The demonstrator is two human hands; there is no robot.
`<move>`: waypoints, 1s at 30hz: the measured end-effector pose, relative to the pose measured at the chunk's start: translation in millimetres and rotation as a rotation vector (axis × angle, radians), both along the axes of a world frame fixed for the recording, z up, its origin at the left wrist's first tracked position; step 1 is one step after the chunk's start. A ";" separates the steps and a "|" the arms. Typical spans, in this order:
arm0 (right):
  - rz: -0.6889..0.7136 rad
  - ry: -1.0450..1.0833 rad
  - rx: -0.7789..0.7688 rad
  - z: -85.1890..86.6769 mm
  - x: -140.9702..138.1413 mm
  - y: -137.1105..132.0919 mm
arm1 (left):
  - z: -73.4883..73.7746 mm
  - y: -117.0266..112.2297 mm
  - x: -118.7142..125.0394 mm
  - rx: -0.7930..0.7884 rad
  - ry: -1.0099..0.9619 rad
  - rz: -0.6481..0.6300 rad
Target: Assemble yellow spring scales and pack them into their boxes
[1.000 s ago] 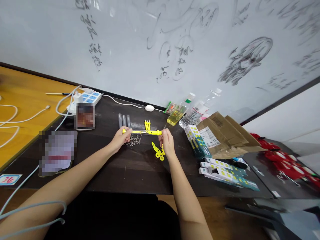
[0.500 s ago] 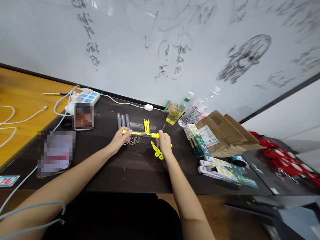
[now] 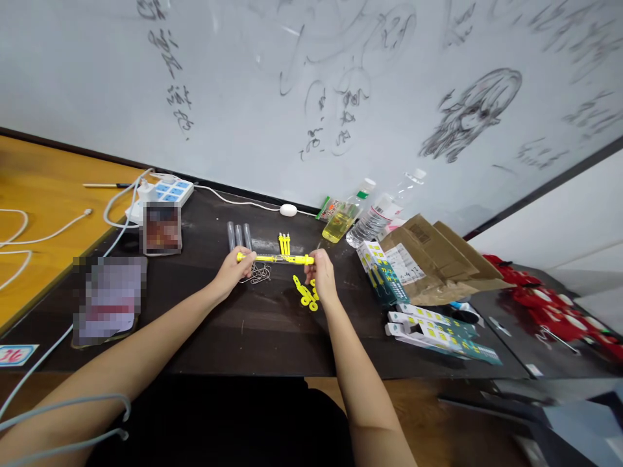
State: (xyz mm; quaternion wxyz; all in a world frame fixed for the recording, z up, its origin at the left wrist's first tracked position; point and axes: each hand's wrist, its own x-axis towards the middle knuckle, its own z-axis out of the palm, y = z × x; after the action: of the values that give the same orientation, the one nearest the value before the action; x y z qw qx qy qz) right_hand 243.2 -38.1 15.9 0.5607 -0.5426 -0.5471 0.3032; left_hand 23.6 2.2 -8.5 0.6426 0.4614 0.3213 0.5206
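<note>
A thin yellow-and-clear tube-like stick [image 3: 282, 259] is held level above the dark table, one end in each hand. My left hand [image 3: 236, 268] pinches its yellow left end. The fingers of my right hand [image 3: 323, 272] are closed round the yellow right end. Whether the stick is one piece or two joined in the middle, I cannot tell. Behind it lie several slim yellow parts with pale tips [image 3: 284, 244] and 3 clear tubes [image 3: 239, 237]. Bent metal wire hooks [image 3: 259, 274] are near my left hand. Several yellow ringed pieces [image 3: 305, 297] lie below my right hand.
Right of my hands are printed boxes [image 3: 382, 272], a brown cardboard piece [image 3: 433, 256], a bottle of yellow liquid [image 3: 341, 222] and a water bottle [image 3: 374, 222]. At left sit a power strip [image 3: 172, 193], cables and a blurred phone-like item [image 3: 111, 301]. A whiteboard [image 3: 243, 97] stands behind.
My right hand has turned slightly and shifted a little right, so more of the stick's yellow right end shows. The stick's middle looks straighter and more closely aligned. My left hand barely moved.
</note>
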 end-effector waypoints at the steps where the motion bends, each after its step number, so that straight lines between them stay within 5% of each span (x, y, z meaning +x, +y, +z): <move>1: 0.022 0.015 0.026 0.8 1.0 -0.2 | 1.1 -0.1 -0.7 -0.013 -0.017 0.003; 11: 0.092 -0.216 0.051 0.7 4.1 -4.2 | -2.4 2.1 -1.5 0.013 0.028 0.028; 20: -0.024 -0.092 -0.083 -6.8 -5.1 0.5 | -0.4 -3.8 -0.2 0.133 0.175 0.056; 30: -0.015 -0.121 0.027 -5.1 -2.3 -0.3 | 0.6 -2.8 0.5 0.069 0.069 0.036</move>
State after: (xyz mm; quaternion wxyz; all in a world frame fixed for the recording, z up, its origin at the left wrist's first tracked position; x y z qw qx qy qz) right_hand 240.9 -38.4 10.8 0.5359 -0.5565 -0.5801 0.2583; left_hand 24.2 -0.6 -7.8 0.6052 0.4953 0.3334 0.5266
